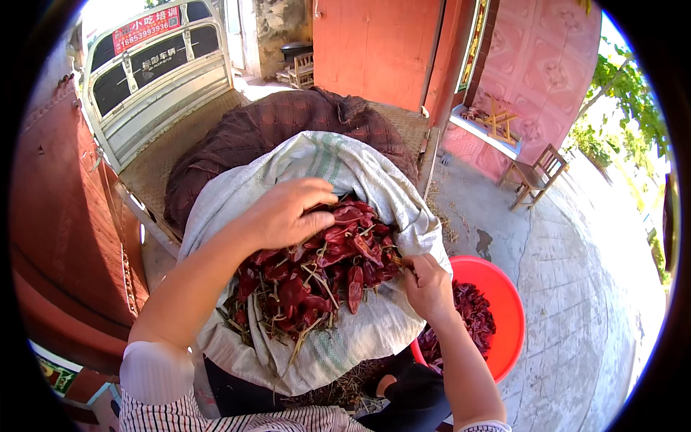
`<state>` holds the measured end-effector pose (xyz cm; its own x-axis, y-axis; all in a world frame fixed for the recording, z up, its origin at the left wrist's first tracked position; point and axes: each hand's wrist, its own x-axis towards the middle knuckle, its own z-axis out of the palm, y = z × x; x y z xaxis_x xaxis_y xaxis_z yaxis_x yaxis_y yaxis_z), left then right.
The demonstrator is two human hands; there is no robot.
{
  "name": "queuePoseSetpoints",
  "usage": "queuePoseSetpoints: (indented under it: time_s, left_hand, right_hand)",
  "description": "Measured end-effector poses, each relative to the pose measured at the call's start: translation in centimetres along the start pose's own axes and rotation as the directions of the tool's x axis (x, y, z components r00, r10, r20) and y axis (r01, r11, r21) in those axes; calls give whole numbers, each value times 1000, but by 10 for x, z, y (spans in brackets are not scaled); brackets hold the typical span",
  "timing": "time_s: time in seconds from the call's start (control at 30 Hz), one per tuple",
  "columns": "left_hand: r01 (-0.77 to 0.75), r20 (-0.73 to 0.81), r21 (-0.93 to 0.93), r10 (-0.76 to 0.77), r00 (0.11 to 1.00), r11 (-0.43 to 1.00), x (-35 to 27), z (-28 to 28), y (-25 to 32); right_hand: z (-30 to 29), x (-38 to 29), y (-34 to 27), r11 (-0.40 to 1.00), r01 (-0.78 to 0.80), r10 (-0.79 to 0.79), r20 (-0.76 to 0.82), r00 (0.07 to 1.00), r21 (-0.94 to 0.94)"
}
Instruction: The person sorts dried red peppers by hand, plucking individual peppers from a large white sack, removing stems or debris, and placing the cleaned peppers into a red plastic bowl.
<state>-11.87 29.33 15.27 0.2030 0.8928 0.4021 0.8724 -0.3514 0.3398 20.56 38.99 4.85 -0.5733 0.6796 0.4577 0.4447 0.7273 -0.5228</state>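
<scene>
A large heap of dried red chili peppers (345, 243) with pale stems lies in the mouth of a white woven sack (372, 329) with faint green stripes. Over the heap's upper left side reaches my left hand (297, 213), thumb and fingers apart, touching or just above the peppers. My right hand (429, 283) is at the heap's right edge, its fingers curled and pinched on what looks like the stem end of a pepper. Its fingertips partly hide that pepper. Folded-back sack cloth surrounds the peppers.
Below my right forearm stands a red plastic basin (507, 335) holding more dried peppers. Behind the sack, a dark cloth bundle (243, 135) rests on a vehicle's cargo bed (156, 156). A wooden chair (534, 178) stands on the concrete at right; stems litter the ground by my feet.
</scene>
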Motion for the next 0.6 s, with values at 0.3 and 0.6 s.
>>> queuePoseSetpoints:
  time_s: [0.3,0.6]
  left_hand:
    - [-34,75,188,20,997,982,-80,35,23]
    - [13,9,181,-15,1000,983,-99,22,38]
  right_hand:
    - [15,15,12,980,-157,164,51,985,-119]
    - [-2,17,-26,690,-311,256,181,950,654]
